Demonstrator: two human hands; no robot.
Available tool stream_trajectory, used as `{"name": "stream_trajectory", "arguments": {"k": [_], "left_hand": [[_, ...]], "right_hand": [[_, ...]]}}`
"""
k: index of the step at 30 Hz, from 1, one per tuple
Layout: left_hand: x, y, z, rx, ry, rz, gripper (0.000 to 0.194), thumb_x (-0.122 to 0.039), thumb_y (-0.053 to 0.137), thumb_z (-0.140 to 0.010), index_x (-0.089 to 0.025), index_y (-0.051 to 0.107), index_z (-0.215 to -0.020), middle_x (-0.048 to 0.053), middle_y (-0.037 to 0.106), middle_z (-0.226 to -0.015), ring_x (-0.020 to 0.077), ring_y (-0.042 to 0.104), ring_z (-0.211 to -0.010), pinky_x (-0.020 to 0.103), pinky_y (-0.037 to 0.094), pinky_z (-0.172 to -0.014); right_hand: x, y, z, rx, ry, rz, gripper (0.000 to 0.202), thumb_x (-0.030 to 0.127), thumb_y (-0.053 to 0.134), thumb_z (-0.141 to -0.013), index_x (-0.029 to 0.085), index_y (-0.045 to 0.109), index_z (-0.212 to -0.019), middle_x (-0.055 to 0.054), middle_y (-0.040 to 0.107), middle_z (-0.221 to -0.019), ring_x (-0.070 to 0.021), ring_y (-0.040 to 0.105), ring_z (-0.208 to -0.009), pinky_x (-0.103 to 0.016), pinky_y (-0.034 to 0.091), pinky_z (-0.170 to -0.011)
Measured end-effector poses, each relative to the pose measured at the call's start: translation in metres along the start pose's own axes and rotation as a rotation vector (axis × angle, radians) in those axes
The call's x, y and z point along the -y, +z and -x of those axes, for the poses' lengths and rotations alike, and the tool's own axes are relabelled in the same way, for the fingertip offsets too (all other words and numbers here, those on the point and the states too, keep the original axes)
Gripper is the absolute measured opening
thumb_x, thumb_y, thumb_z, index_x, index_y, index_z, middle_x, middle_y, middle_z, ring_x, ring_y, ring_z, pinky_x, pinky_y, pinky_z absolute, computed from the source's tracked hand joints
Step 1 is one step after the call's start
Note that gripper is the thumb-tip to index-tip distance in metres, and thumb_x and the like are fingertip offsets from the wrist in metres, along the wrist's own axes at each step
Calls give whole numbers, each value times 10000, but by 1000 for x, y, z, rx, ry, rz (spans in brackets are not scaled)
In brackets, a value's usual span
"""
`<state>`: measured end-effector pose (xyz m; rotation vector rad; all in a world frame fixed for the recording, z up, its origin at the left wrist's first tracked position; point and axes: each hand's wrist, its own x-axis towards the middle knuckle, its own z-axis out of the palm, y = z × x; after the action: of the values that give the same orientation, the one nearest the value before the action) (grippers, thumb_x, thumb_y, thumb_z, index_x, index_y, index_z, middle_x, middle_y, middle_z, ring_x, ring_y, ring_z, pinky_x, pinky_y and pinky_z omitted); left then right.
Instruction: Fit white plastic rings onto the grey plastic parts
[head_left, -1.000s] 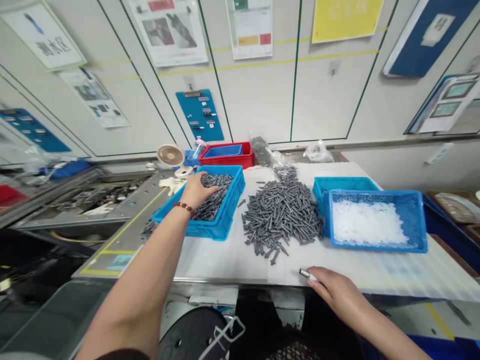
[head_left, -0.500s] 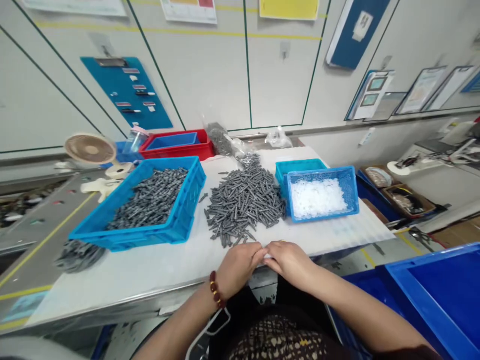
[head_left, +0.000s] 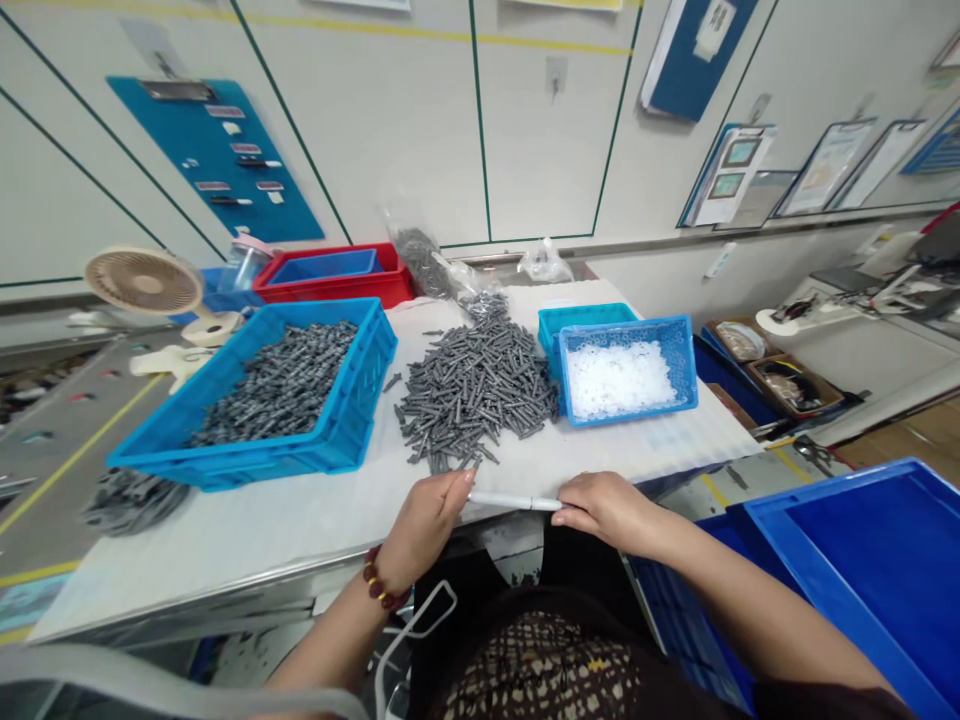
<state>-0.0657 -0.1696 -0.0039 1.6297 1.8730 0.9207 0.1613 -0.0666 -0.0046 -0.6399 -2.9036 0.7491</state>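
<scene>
A thin white pen-like stick [head_left: 504, 500] stretches between my hands over the table's front edge, with a dark line across it toward the right end. My left hand [head_left: 429, 515], a beaded bracelet at its wrist, is closed round the left end. The fingers of my right hand [head_left: 606, 508] pinch the other end. Just beyond my left fingertips lies the front of a pile of grey plastic screw anchors [head_left: 480, 385]; whether any of them is in that hand I cannot tell. Beyond my right hand stands a blue bin [head_left: 637, 415] of small white pieces [head_left: 619, 378].
A large blue crate [head_left: 255, 470] of grey anchors stands on the left, a bundle of grey pieces [head_left: 135, 503] beside it. Behind are a red bin [head_left: 394, 287], a fan [head_left: 142, 280] and a teal bin [head_left: 585, 315]. Deep blue tubs [head_left: 862, 560] stand at the right.
My hands were together, hiding most of the white stick. Now they are apart, the left one farther left and the right one farther right, with the stick showing between them. The view has shifted slightly.
</scene>
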Motion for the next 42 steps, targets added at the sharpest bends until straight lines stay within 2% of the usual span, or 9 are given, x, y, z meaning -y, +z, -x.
{"name": "stream_trajectory", "arguments": {"k": [3,6,8,11,13,15,20,28,42], "left_hand": [[5,16,-2,-35,-21,102,379,-424,280,-888,-211,308,-576,-40,327,-535,118,341,-502,235,312,-486],[5,40,-13,0,8,193,368,-402,283,-890,-207,379,-593,-30,402,-539,127,409,-507,239,373,-504],[2,52,-24,34,60,191,328,-385,351,-872,-197,466,-629,-10,492,-588,141,477,-566,255,418,-571],[-7,56,-47,-27,154,238,244,-358,456,-837,-184,581,-952,76,613,-995,194,566,-899,311,454,-785],[-13,53,-64,-96,214,343,393,-354,479,-838,-190,491,-1195,109,501,-1270,220,487,-1134,349,417,-911],[-19,49,-80,-100,271,449,452,-346,483,-847,-192,433,-1269,108,454,-1338,219,435,-1212,359,377,-975],[-24,48,-104,-76,380,383,237,-266,415,-846,-152,611,-911,93,629,-999,205,564,-984,355,407,-927],[-23,60,-102,-96,385,367,227,-213,370,-809,-165,588,-770,51,600,-794,187,560,-820,321,442,-802],[-14,68,-96,-50,390,398,218,-243,378,-828,-156,567,-765,69,606,-830,189,566,-831,338,450,-818]], "right_hand": [[-1,2,-1,-222,20,-279,379,494,433,-885,178,622,-795,-32,605,-689,-147,538,-645,-236,369,-589],[-3,-3,-12,-519,134,-615,358,502,453,-868,181,608,-842,17,523,-601,-119,478,-550,-227,371,-536],[-5,-10,-26,-666,141,-717,352,491,438,-874,184,599,-818,24,494,-597,-115,459,-543,-229,382,-538],[-10,-17,-50,-757,55,-640,325,444,418,-889,190,589,-777,-8,544,-723,-126,497,-642,-248,421,-634],[-13,-15,-67,-764,-31,-531,329,414,391,-901,194,568,-734,-21,541,-740,-145,514,-720,-271,432,-708],[-14,-5,-82,-757,-119,-457,344,401,355,-905,196,544,-703,-38,537,-749,-165,517,-772,-295,439,-745],[-18,22,-108,-709,-53,-431,321,305,287,-889,190,547,-740,-59,588,-770,-180,547,-759,-320,462,-733],[-25,37,-108,-741,43,-432,310,323,273,-881,213,467,-666,-47,561,-741,-178,534,-749,-317,459,-734],[-27,48,-103,-731,66,-462,302,390,320,-853,217,458,-646,-53,565,-764,-191,523,-796,-346,439,-788]]}}
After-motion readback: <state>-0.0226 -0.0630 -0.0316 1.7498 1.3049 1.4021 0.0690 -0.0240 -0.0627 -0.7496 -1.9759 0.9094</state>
